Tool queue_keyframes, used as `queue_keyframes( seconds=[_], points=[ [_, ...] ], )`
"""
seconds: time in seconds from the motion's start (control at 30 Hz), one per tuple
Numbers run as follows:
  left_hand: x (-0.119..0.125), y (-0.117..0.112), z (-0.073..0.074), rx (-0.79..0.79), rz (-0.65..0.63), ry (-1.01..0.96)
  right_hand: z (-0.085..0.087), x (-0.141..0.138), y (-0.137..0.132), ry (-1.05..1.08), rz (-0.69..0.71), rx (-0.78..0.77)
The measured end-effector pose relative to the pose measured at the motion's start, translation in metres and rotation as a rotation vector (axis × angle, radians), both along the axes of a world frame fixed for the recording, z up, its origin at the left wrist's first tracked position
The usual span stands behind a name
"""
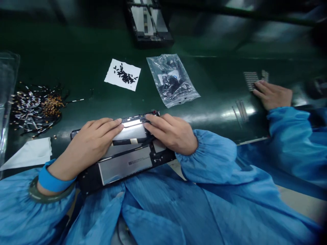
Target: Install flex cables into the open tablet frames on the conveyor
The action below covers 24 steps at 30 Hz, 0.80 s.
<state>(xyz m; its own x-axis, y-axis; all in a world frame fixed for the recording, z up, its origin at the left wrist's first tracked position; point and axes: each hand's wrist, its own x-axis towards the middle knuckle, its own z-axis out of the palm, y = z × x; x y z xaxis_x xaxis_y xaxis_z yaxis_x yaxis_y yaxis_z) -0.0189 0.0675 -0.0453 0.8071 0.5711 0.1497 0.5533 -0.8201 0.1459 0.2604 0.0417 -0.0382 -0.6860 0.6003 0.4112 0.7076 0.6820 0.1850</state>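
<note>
Head view showed both hands on an opened device chassis (122, 163), lower centre of frame, resting at the near edge of the green work surface (76, 64) and partly over the person's lap. Left hand (89, 146) lay flat w/ fingers extended, pressing on the silver panel (130, 132) in the chassis' upper part; no grip, fingers close together. Right hand (171, 132) was also flat-ish, fingertips pressing the panel's upper right corner near a dark connector strip (139, 119). Neither hand held anything loose.

Judgement on doing this well: even pressure from both sides, fingertips kept on the panel's edges rather than the middle, chassis steadied against the body so it wouldn't tip off the edge.

Surface was glossy dark green, reflecting overhead light. Centre top: white paper (122, 75) w/ small black parts, next to it a clear plastic bag (172, 80) w/ dark parts. Left: a pile of small cables (35, 107) and a white sheet (29, 153). Top centre: another dark tray or chassis (148, 23), blurred. Right edge: a co-worker's hand (273, 95) in a blue sleeve, touching a small gridded strip (251, 80).
</note>
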Motion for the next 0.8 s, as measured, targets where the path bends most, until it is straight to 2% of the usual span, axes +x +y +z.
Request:
queue_keyframes(
  seconds=[0.07, 0.17, 0.23, 0.33, 0.4, 0.43, 0.5, 0.53, 0.57, 0.63, 0.7, 0.8],
  points=[
    [0.000, 0.003, -0.001, -0.048, 0.021, -0.094, -0.002, 0.011, -0.009, 0.199, -0.082, -0.052],
    [0.006, 0.010, -0.001, -0.113, 0.167, -0.140, -0.011, 0.023, -0.024, 0.467, -0.416, -0.227],
    [0.013, 0.016, 0.001, -0.121, 0.222, -0.068, -0.016, 0.028, -0.031, 0.530, -0.592, -0.433],
    [0.018, 0.023, 0.011, -0.128, 0.292, 0.008, -0.018, 0.031, -0.036, 0.650, -0.593, -0.795],
    [0.013, 0.027, 0.023, -0.132, 0.469, -0.053, -0.017, 0.033, -0.036, 0.823, -0.559, -1.074],
    [0.007, 0.029, 0.029, -0.169, 0.576, -0.120, -0.016, 0.034, -0.036, 0.923, -0.548, -1.223],
    [-0.006, 0.034, 0.038, -0.339, 0.763, -0.307, -0.017, 0.035, -0.034, 1.126, -0.532, -1.473],
    [-0.012, 0.037, 0.039, -0.451, 0.785, -0.389, -0.019, 0.036, -0.032, 1.218, -0.530, -1.543],
    [-0.017, 0.040, 0.037, -0.553, 0.741, -0.437, -0.021, 0.037, -0.031, 1.298, -0.533, -1.574],
    [-0.020, 0.046, 0.027, -0.662, 0.527, -0.416, -0.024, 0.037, -0.028, 1.417, -0.547, -1.574],
    [-0.015, 0.048, 0.013, -0.670, 0.339, -0.315, -0.026, 0.038, -0.027, 1.460, -0.554, -1.582],
    [0.000, 0.038, -0.007, -0.601, 0.235, -0.230, -0.026, 0.040, -0.028, 1.427, -0.550, -1.606]
  ],
)
